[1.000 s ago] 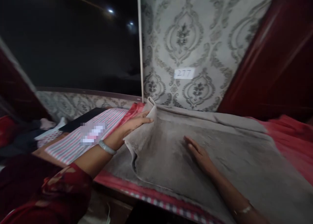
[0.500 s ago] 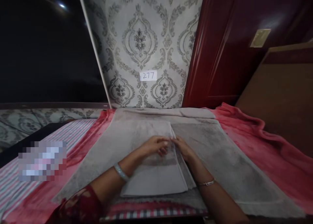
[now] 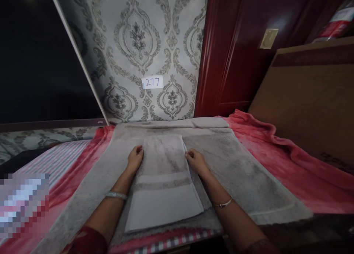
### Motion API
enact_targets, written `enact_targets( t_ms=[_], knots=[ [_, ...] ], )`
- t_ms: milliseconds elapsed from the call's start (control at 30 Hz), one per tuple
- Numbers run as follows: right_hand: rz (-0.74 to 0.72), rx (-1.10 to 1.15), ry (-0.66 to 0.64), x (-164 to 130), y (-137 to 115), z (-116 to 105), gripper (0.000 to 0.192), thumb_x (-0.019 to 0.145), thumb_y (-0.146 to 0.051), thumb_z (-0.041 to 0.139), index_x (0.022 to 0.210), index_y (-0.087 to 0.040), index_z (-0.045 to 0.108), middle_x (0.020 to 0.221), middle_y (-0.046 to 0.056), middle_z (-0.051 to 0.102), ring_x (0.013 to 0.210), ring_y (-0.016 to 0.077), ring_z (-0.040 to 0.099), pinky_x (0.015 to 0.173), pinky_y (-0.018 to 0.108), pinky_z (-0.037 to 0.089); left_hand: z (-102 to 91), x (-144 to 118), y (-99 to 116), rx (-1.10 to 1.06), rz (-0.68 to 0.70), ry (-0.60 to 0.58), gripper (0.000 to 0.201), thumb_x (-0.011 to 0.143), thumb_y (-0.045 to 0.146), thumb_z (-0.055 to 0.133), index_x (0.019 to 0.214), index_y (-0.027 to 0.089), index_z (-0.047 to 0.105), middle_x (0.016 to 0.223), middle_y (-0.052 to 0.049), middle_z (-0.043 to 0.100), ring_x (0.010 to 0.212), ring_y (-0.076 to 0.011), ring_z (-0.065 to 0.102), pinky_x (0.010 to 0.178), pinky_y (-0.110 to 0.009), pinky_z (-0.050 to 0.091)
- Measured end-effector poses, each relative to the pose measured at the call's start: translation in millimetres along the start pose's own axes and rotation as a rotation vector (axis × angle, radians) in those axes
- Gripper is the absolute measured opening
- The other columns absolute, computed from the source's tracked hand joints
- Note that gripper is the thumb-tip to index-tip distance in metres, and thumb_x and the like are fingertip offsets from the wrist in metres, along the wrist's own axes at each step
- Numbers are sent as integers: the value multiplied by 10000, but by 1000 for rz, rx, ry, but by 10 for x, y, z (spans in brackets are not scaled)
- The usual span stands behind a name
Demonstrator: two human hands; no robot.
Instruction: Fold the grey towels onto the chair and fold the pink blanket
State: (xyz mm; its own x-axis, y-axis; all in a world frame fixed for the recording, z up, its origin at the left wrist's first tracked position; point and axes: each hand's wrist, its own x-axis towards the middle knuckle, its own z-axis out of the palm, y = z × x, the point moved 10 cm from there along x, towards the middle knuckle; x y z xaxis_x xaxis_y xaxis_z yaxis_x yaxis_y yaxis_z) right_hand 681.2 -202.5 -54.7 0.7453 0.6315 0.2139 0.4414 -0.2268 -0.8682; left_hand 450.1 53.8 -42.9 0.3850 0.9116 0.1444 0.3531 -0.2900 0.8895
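Observation:
A folded pale grey towel [image 3: 163, 198] with a darker band lies lengthwise on a larger grey cloth [image 3: 249, 172]. My left hand [image 3: 135, 158] is at the towel's left edge, its fingers curled together on that edge. On the opposite side, my right hand [image 3: 196, 161] pinches the right edge between thumb and fingers. Along this right side the folded layers stand slightly apart. The towel's upper part looks a little rumpled between my hands.
Beneath the grey cloth spreads a pink blanket [image 3: 262, 147], with striped fabric [image 3: 58, 158] to the left. A cardboard box [image 3: 306, 99] stands at right. Behind are a dark screen [image 3: 41, 62], patterned wallpaper and a paper label [image 3: 152, 82] reading 277.
My left hand has moved from near my right hand across to the towel's left edge. My right hand remains at the right edge. The camera view has shifted a little.

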Motion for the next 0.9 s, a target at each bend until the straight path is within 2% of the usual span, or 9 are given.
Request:
enact_targets(
  t_ms=[233, 400, 600, 700, 800, 900],
  knots=[
    [-4, -116, -28, -56, -71, 21, 174, 745, -354, 663, 662, -214, 601, 707, 21, 664, 701, 185, 583, 651, 272, 368, 53, 23, -35, 39, 66, -26, 402, 828, 229, 563, 1205, 114, 637, 1120, -124, 708, 1048, -232, 667, 1004, -359, 502],
    [22, -161, -6, -42, -24, -52, 175, 720, -273, 606, 581, -218, 515, 599, -19, 572, 630, 157, 526, 596, 253, 316, 100, 21, -53, 33, 112, -19, 410, 810, 265, 586, 1198, 147, 641, 1161, -116, 693, 1094, -236, 644, 1042, -388, 478],
    [33, -183, 31, -16, 48, -127, 118, 686, -208, 578, 590, -212, 510, 603, -19, 569, 631, 150, 514, 575, 240, 289, 100, 10, -62, 8, 116, -6, 532, 724, 367, 657, 1202, 135, 639, 976, -78, 678, 816, -204, 636, 834, -351, 530],
    [33, -174, 17, -42, 65, -104, 25, 699, -207, 590, 717, -202, 607, 595, -29, 565, 616, 154, 522, 577, 239, 308, 83, 17, -72, -11, 105, -12, 586, 714, 403, 651, 1234, 133, 628, 859, -36, 638, 730, -188, 598, 767, -330, 513],
    [30, -153, -15, -32, 69, -92, 273, 728, -224, 594, 981, -180, 688, 576, -50, 546, 593, 165, 535, 570, 243, 339, 75, 17, -83, -37, 98, -26, 640, 696, 430, 672, 1266, 144, 620, 842, -23, 615, 740, -185, 589, 782, -329, 502],
    [9, -120, -59, 65, 20, -61, 512, 753, -245, 606, 1259, -173, 643, 614, -59, 580, 621, 173, 572, 602, 248, 407, 97, -8, -86, -73, 91, -66, 714, 694, 462, 683, 1328, 147, 591, 884, -37, 627, 765, -191, 607, 803, -343, 510]
  ],
)
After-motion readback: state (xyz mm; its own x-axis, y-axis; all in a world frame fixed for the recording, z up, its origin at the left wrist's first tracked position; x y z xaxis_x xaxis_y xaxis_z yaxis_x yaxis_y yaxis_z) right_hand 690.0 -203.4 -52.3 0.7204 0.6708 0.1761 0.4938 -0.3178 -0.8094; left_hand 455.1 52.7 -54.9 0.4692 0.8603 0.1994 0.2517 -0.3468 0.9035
